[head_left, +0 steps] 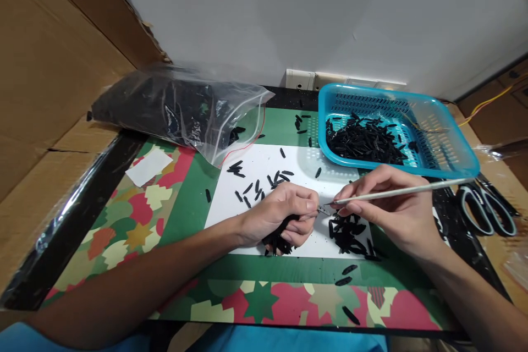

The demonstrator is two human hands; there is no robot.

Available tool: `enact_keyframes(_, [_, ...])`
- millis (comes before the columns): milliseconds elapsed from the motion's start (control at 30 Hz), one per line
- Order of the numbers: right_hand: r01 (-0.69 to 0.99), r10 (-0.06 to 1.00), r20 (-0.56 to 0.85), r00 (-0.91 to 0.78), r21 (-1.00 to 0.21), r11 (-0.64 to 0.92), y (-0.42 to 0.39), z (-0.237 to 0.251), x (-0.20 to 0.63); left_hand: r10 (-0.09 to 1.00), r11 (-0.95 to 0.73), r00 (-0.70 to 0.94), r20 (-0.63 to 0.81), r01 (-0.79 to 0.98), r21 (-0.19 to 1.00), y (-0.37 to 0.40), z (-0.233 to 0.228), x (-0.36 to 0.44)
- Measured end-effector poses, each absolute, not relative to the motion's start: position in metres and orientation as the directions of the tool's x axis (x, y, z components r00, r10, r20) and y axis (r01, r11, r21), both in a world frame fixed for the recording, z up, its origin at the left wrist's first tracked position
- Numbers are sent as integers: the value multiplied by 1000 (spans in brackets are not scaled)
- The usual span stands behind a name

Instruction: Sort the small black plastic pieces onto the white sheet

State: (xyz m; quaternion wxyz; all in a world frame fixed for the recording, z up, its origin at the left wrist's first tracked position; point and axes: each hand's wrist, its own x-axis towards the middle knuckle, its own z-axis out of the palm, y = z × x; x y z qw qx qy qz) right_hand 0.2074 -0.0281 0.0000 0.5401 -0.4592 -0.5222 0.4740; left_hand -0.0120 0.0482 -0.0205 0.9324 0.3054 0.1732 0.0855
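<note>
My left hand (291, 214) is closed over the white sheet (305, 245), with a bunch of small black strips (278, 239) tucked under its curled fingers. Its thumb and forefinger pinch something tiny that I cannot make out. In my right hand (390, 206) is a thin pale stick tool (406, 190), gripped like a pen. The tool's narrow dark tip meets the left fingertips. Below the right hand lies a pile of loose black strips (346, 234). More black strips (258, 187) are scattered on the sheet beyond the left hand.
A blue plastic basket (462, 162) holding black strips stands at the back right. Zip-top plastic bag (173, 110) full of dark pieces lies at the back left. Scissors (474, 212) rest at the right edge. A white paper scrap (148, 166) is on the patterned mat (185, 220).
</note>
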Motion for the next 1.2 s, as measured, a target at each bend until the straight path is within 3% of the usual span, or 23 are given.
enact_keyframes(267, [60, 976, 166, -143, -983, 176, -36, 4, 206, 246, 814, 934, -261, -52, 579, 48, -18, -12])
enact_keyframes(733, [239, 950, 231, -211, -930, 279, -41, 7, 206, 287, 804, 907, -308, -53, 592, 49, -20, -11])
enact_keyframes(967, [332, 903, 321, -285, -851, 407, -42, 7, 209, 287, 810, 899, -330, -44, 585, 49, -20, -11])
enact_keyframes(1200, [280, 897, 336, -286, -866, 414, -46, 3, 208, 272, 811, 912, -306, -46, 584, 49, -20, -11])
